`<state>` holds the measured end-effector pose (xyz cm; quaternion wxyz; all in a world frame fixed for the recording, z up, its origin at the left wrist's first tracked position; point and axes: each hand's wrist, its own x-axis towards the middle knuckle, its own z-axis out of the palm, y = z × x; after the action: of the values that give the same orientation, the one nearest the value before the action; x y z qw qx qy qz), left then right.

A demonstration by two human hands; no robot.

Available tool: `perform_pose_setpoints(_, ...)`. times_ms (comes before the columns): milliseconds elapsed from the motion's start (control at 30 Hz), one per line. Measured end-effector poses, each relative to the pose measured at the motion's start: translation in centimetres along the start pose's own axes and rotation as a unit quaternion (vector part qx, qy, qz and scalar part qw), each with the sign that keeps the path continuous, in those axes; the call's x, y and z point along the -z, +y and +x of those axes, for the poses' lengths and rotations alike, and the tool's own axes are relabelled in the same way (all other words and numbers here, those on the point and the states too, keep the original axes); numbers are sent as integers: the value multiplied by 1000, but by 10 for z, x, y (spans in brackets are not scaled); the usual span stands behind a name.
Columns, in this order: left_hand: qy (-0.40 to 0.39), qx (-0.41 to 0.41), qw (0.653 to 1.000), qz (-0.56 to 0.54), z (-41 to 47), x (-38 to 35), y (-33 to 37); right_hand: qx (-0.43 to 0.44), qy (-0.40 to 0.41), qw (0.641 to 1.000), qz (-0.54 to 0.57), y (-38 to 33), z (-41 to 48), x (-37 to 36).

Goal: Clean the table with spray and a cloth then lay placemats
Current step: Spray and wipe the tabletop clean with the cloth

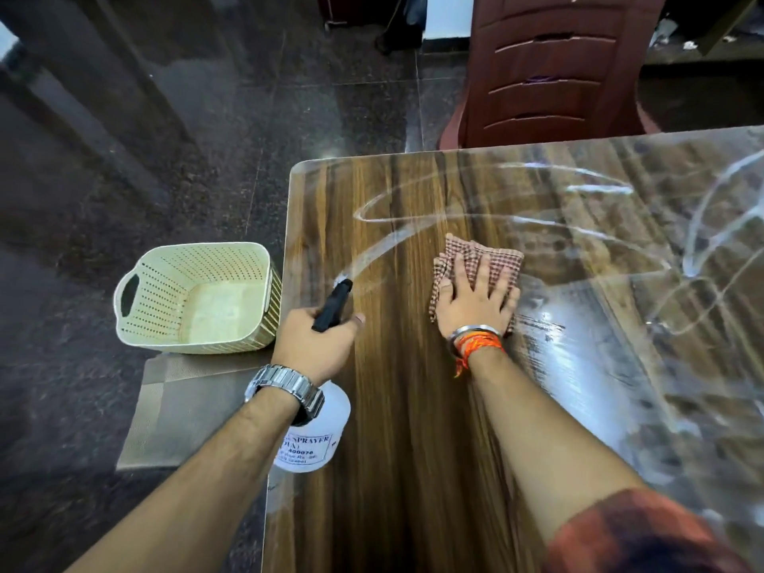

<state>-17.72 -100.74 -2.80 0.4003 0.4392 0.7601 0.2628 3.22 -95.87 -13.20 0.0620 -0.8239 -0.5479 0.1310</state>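
My left hand [316, 341] grips a white spray bottle [318, 440] with a black nozzle, held over the left edge of the wooden table [397, 448]. A stream of spray arcs from the nozzle across the tabletop. My right hand [475, 303] lies flat, fingers spread, pressing a red checked cloth [496, 258] onto the table near its middle. Wet streaks and smears cover the right half of the tabletop. Brown placemats [173, 415] lie stacked on a low surface left of the table, under a basket.
A cream perforated plastic basket [198, 299], with nothing in it, sits on the placemats by the table's left edge. A dark red plastic chair [554, 68] stands at the far side of the table. Dark polished stone floor [165, 159] lies to the left.
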Motion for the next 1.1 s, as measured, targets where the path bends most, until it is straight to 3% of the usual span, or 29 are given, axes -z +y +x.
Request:
perform_pose_setpoints(67, -7, -2, 1000, -13, 7, 2, 2, -30, 11, 999, -7, -19, -4, -4)
perform_pose_setpoints(133, -8, -5, 1000, -14, 13, 2, 3, 14, 1, 1000, -20, -40, -19, -11)
perform_pose_setpoints(233, -12, -6, 1000, 2, 26, 3, 12, 177, -25, 983, -51, -61, -40, -19)
perform_pose_setpoints(367, -18, 18, 999, 19, 49, 9, 25, 377, -76, 919, -82, -90, -47, -28)
perform_pose_setpoints(500, 17, 28, 999, 4, 64, 18, 27, 495, -78, 862, -70, -104, 13, -18)
perform_pose_setpoints(567, 16, 39, 999, -8, 73, 21, 23, 435, -39, 894, -103, -94, 68, -8)
perform_pose_setpoints(667, 4, 51, 999, -19, 86, 25, 18, 122, 27, 990, -59, -61, 128, 2)
perform_pose_setpoints(733, 8, 50, 999, -19, 96, 29, 15, -47, 39, 998, -14, -59, 139, 0)
perform_pose_setpoints(800, 11, 53, 998, -26, 105, 31, 15, -61, 46, 997, -12, -84, 136, -8)
perform_pose_setpoints(900, 8, 59, 998, -34, 117, 33, 18, 128, 11, 992, -20, -145, 128, -21)
perform_pose_setpoints(1000, 9, 57, 998, -39, 128, 34, 21, 342, -40, 937, -59, -199, 120, -36)
perform_pose_setpoints(1100, 21, 53, 998, -39, 137, 35, 23, 399, -53, 913, -60, -227, 137, -39)
